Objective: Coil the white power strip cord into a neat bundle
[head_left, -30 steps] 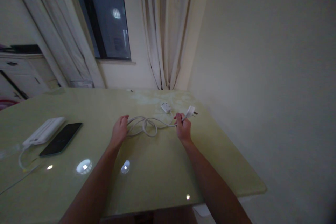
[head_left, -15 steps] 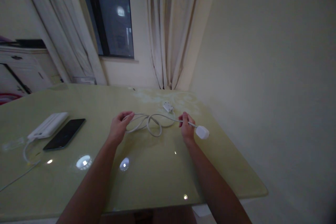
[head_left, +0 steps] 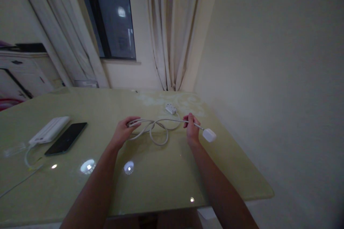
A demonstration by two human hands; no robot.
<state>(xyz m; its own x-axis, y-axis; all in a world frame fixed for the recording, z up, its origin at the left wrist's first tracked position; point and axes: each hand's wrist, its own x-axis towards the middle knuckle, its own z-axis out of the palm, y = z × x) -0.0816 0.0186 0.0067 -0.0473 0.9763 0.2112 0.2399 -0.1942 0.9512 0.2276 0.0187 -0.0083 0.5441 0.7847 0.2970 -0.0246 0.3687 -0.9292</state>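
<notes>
A white power cord (head_left: 158, 133) lies in loops on the pale green glass table (head_left: 150, 175). My left hand (head_left: 124, 131) is closed on the cord's left end loops. My right hand (head_left: 191, 128) pinches the cord just behind its white plug (head_left: 209, 135), which hangs out to the right of my fingers. The stretch of cord between my hands is lifted slightly and nearly straight, with one loop resting on the table below it. A small white socket block (head_left: 171, 108) sits on the table behind the cord.
A white power bank (head_left: 49, 129) with a thin cable and a black phone (head_left: 66, 138) lie at the table's left. Curtains (head_left: 172, 28) and a dark window (head_left: 110, 14) stand behind. A plain wall runs along the right, close to the table's right edge (head_left: 242, 157).
My right hand turned the plug from pointing up and away to hanging out to the right. Both hands drew apart a little, and the cord between them rose and straightened.
</notes>
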